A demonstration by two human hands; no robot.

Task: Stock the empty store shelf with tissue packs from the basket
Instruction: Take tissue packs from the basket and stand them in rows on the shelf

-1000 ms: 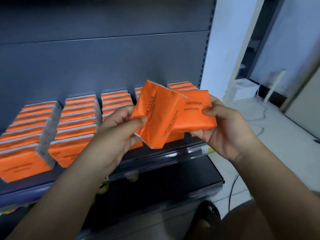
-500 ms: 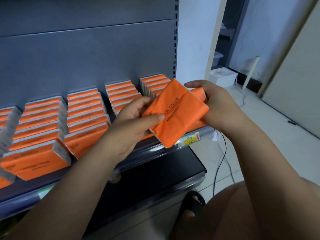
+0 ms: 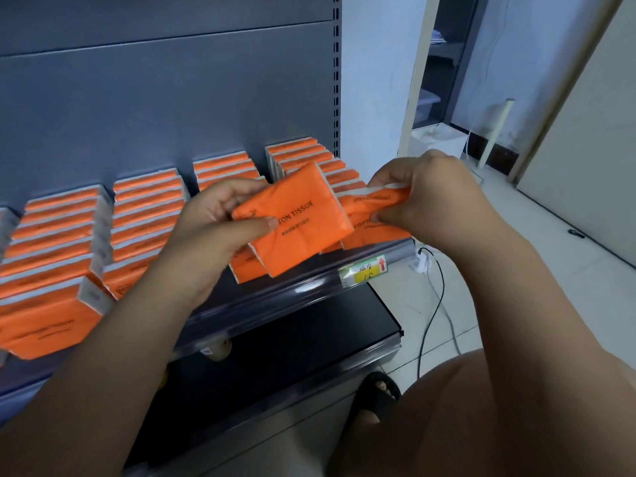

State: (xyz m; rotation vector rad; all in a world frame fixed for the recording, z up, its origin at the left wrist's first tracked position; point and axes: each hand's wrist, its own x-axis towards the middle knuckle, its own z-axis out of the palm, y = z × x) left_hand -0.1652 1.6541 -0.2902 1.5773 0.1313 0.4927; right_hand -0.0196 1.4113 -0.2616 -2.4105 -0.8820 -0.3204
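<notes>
Looks down from head height at a grey store shelf already lined with orange tissue packs. Grips one pack marked COTTON TISSUE in the left hand, thumb pressed across its printed face and fingers curled behind it, tilted above the shelf's front rail. Pinches a second pack in the right hand, fingers and thumb closed on its right end. Holds it just beside the first pack, perhaps touching, directly over the front of the rightmost row.

Seems well along with the stocking. Counts four full rows of packs standing on edge from the back panel toward the front rail, plus a sliver of a fifth at the left border of the view. Counts two packs in the hands, neither yet set down. Cannot give an exact number within each row, since the blur at the left smears the edges together. Judges that little room is left, mostly toward the right end, where both held packs look bound. Finds no basket in view, so cannot tell how many packs wait there.

Elsewhere, shows one yellow price label on the rail, one dark lower shelf, one black cable across the floor tiles, and one sandalled foot
</notes>
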